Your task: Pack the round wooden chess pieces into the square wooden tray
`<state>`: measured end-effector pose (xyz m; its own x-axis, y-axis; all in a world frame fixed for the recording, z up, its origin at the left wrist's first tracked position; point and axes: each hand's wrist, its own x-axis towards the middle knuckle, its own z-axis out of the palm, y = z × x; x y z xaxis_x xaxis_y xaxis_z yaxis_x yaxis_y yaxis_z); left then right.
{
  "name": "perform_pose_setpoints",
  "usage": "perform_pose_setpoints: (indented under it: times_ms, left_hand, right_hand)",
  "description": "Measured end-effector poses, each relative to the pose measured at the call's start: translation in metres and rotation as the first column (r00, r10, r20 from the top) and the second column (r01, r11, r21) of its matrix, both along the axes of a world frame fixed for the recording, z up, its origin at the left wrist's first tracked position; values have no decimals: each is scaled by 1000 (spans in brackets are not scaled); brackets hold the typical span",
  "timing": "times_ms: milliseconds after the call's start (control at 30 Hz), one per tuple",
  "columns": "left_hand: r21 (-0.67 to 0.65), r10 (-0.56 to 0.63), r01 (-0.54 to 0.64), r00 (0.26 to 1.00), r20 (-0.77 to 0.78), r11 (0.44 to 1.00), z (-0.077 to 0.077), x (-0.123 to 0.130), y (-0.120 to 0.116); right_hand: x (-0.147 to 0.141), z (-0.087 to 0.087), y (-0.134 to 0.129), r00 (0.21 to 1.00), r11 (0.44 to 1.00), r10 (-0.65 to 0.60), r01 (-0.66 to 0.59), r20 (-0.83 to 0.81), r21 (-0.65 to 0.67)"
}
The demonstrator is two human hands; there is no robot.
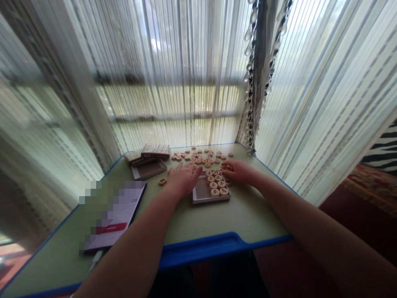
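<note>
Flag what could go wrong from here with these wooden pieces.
The left hand and right hand both sit close to the open tray, so a knock might shift it and jumble the pieces inside. The lone piece left of the left hand, apart from the others, could be overlooked.
</note>
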<state>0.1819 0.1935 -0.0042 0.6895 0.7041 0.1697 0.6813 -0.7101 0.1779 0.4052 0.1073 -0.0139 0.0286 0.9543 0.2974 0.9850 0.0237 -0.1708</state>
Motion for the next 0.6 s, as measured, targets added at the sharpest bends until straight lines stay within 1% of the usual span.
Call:
perform_pose_setpoints:
  times_ms: [100, 267, 333, 500, 600]
  left_hand:
    - [-36, -16, 15, 1000, -23, 999, -2, 0, 2]
    - [-20, -6, 5, 1000, -24, 1000, -3, 0, 2]
    - [-12, 14, -14, 1000, -20, 1000, -3, 0, 3]
    - [64, 97, -96, 995, -11, 993, -7, -1, 7]
    - [2, 50, -50, 998, -31, 999, -8, 0, 7]
  right_hand:
    - [0, 1, 0, 999, 1000, 10, -11, 41, 8]
    - [0, 3, 1, 998, 1000, 21, -21, 57, -15]
    - [0, 2, 1, 999, 1000, 7, -7, 50, -3]
    - [0, 1, 1, 999, 1000, -3, 3, 32, -3]
    - [0, 0, 1, 1000, 1000, -10, 10, 20, -9]
